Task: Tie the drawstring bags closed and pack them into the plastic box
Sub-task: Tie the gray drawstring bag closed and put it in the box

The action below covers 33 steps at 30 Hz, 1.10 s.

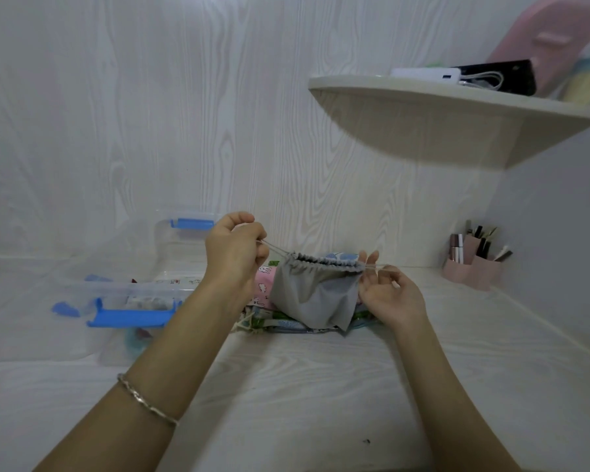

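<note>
Left hand [234, 253] and right hand [389, 294] each pinch a drawstring [275, 248] end, the gray bag [315, 294] hanging between them.

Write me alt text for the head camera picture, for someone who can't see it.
A left hand and a right hand pinch the drawstring at either side of a grey drawstring bag, held above a pile of patterned bags on a pale table. A clear plastic box with blue latches stands to the left.
</note>
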{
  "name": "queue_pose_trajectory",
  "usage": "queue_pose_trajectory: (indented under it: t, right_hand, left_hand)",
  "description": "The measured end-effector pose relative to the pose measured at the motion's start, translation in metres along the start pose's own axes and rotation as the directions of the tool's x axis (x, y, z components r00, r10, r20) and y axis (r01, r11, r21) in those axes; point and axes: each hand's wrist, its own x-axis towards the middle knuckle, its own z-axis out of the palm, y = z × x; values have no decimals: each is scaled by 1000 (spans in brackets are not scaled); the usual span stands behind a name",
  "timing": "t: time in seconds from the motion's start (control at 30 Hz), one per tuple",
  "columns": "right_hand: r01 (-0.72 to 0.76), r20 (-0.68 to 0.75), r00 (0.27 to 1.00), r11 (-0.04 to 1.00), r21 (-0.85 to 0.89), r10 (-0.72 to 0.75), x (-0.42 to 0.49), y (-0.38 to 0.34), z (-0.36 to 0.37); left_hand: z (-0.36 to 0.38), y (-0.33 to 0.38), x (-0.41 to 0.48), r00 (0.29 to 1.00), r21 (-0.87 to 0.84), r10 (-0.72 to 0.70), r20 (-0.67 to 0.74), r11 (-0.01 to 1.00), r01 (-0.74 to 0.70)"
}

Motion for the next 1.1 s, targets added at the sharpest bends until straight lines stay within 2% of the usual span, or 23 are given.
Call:
queue_pose_trajectory:
  t: [0.07, 0.13, 0.23, 0.37, 0.47, 0.53, 0.63, 0.7, 0.73, 0.77, 0.87, 0.93, 1.03, 1.1]
  right_hand:
    - [12, 48, 999, 999, 50, -15, 0, -1, 3]
    - [20, 44, 999, 1000, 10, -21, 4, -3, 4]
    - [3, 10, 1000, 993, -114, -2, 15, -6, -3]
    - [15, -75, 996, 949, -314, -41, 22, -15, -17]
    - [33, -108, 991, 917, -397, -82, 25, -18, -18]
    - [50, -87, 991, 874, -483, -105, 24, -12, -10]
    - [72, -28, 994, 830, -554, -105, 23, 0, 1]
    - [102, 28, 993, 743, -662, -111, 21, 11, 12]
    - [115, 62, 993, 665, -738, -103, 19, 18, 18]
    - [126, 102, 992, 561, -818, -74, 15, 25, 25]
    - [171, 185, 978, 137, -976, 101, -3, 43, 45]
    - [208, 196, 960, -44, -977, 201, -15, 51, 54]
    - [267, 227, 931, -112, -957, 285, -25, 58, 61]
    - [257, 233, 896, -13, -966, 379, -30, 60, 62]
  left_hand:
    - [0, 4, 1, 1000, -16, 19, -9, 1000, -19]
    - [-2, 8, 3, 999, -39, 31, -23, 999, -32]
    - [-6, 13, 4, 998, -81, 34, -50, 996, -38]
    - [-17, 25, 12, 985, -144, 73, -156, 985, -96]
    - [-22, 26, 12, 977, -99, 105, -184, 987, -125]
    - [-20, 25, 9, 979, 4, 150, -137, 989, -150]
    - [-13, 31, 5, 988, 166, 141, 58, 975, -149]
    - [-6, 35, 3, 972, 284, 80, 221, 948, -143]
    - [-3, 36, 1, 954, 346, 45, 295, 926, -150]
    - [1, 36, 0, 933, 405, 9, 361, 899, -166]
    - [13, 33, -4, 859, 528, -68, 508, 812, -248]
    - [19, 31, -3, 825, 572, -79, 559, 757, -315]
    - [29, 25, 4, 818, 631, -72, 571, 676, -381]
    - [37, 20, 10, 826, 660, -69, 560, 640, -394]
